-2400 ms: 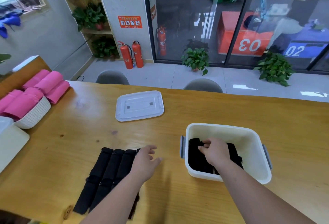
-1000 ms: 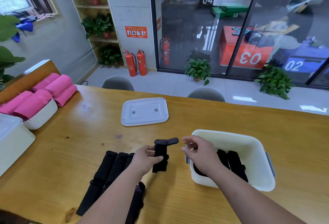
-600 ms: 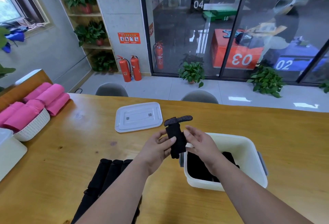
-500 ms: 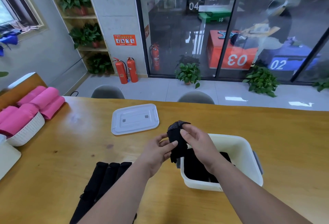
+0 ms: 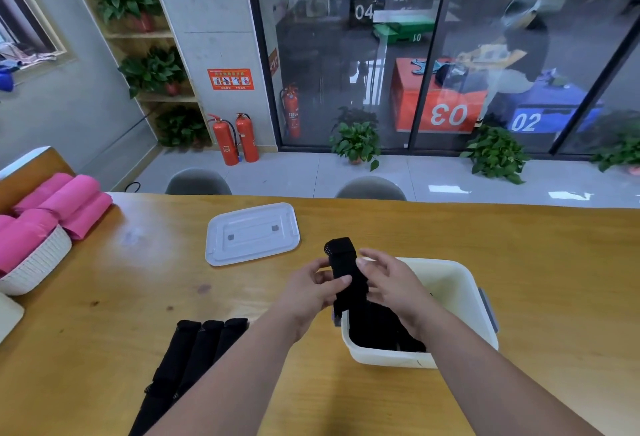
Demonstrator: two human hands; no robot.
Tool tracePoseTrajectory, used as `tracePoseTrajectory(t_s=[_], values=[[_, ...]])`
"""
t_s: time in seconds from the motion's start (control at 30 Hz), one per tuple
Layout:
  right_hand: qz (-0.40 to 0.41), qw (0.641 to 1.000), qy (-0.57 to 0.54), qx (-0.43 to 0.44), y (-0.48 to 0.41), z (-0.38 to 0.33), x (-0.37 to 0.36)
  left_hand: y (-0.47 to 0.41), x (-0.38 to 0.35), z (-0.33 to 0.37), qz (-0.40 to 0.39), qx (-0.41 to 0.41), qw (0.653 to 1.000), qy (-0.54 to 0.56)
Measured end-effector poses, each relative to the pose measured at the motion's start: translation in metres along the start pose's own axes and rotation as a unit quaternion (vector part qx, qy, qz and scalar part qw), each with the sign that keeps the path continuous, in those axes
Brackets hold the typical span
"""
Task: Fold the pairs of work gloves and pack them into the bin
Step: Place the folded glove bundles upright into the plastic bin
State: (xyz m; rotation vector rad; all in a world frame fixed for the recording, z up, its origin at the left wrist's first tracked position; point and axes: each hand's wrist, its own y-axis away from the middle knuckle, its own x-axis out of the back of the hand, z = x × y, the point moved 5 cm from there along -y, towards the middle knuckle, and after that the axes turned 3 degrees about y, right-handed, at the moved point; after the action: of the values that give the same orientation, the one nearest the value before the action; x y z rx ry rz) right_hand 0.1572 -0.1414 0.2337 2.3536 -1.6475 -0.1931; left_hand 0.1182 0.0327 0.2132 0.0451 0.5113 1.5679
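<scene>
Held over the near-left corner of the bin (image 5: 453,273), pinched mid-length by thumb and fingers of the left hand (image 5: 310,293), right hand (image 5: 394,288) fingers loosely apart alongside: gloves (image 5: 344,267), probably light, soft, floppy, best squeezed across the fold.

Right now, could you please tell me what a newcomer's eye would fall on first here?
Probably the black glove held upright at centre, pinched by the left hand with the right hand close beside it, over the left edge of the white bin. Next, the bright pink rolls piled at the basket on the table's left edge.
</scene>
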Motion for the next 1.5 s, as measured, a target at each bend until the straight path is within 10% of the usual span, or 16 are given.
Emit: tracePoseTrajectory(t_s=[0.47, 0.8, 1.13, 1.5], values=[[0.073, 0.994, -0.062, -0.061, 0.000, 0.020, 0.066, -0.016, -0.022, -0.006, 0.000, 0.010, 0.998, -0.057], [0.161, 0.945, 0.255, -0.122, -0.015, 0.075, 0.106, -0.017, 0.002, -0.024, 0.044, 0.001, 0.997, -0.064], [0.114, 0.958, 0.124, -0.231, -0.039, 0.132, 0.065, -0.008, 0.026, -0.031, 0.060, 0.010, 0.996, -0.061], [0.099, 0.889, 0.410, -0.180, -0.053, 0.129, 0.068, 0.001, 0.054, -0.042, 0.114, 0.007, 0.991, -0.076]])
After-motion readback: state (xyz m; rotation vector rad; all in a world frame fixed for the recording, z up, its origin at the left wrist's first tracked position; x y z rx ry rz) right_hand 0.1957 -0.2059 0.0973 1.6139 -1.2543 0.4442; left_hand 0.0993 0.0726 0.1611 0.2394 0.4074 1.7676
